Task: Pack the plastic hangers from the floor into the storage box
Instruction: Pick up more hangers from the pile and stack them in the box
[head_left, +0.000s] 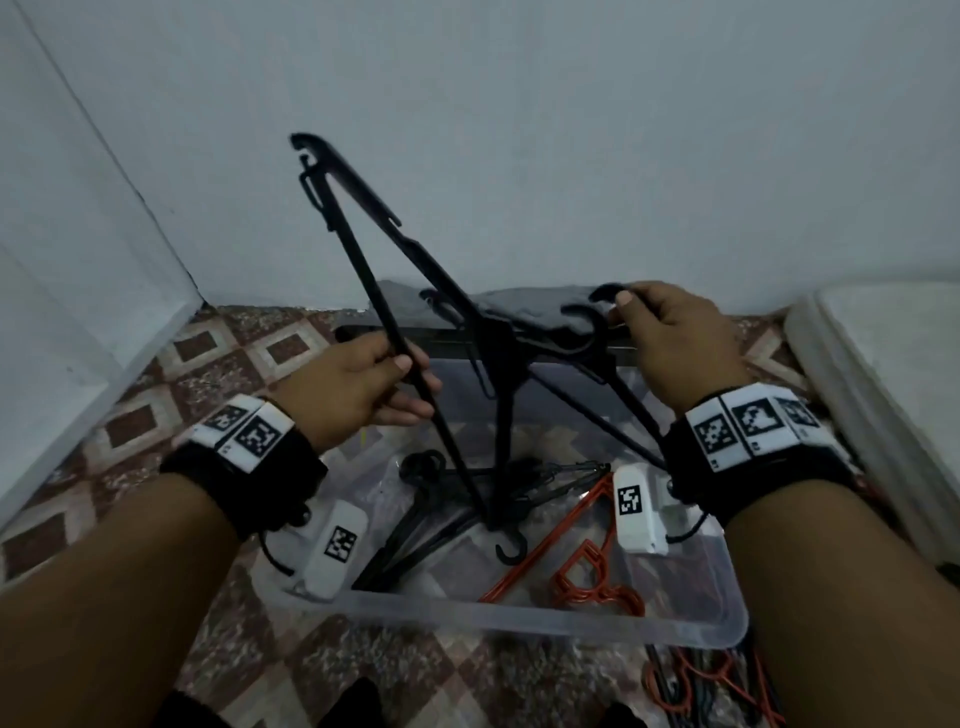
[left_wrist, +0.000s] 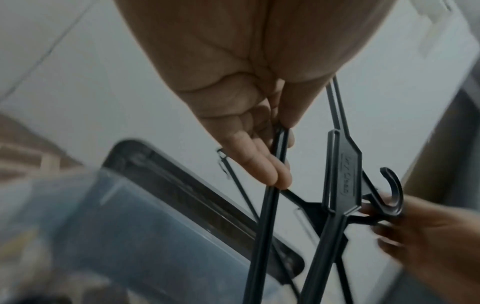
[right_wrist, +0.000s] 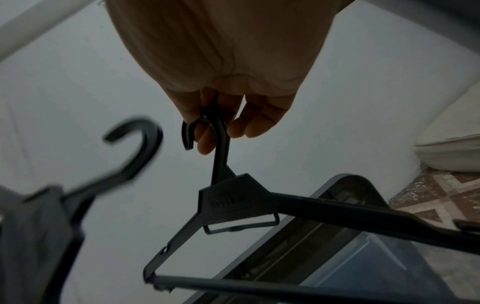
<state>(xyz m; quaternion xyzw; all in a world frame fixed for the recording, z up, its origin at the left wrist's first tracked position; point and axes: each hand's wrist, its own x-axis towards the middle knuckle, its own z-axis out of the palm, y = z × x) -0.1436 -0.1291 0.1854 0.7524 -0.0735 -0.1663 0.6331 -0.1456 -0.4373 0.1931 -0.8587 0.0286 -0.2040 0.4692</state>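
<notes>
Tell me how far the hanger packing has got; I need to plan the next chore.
Partly done. Black hangers and an orange hanger already lie in the storage box. The left hand and right hand hold more black hangers above it. More hangers remain on the floor.

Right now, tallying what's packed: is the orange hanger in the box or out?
In. The orange hanger lies flat on the bottom of the clear storage box, inside its near wall.

Dim grey-white walls (head_left: 519, 130) meet a brown diamond-patterned tile floor (head_left: 156, 415).
</notes>
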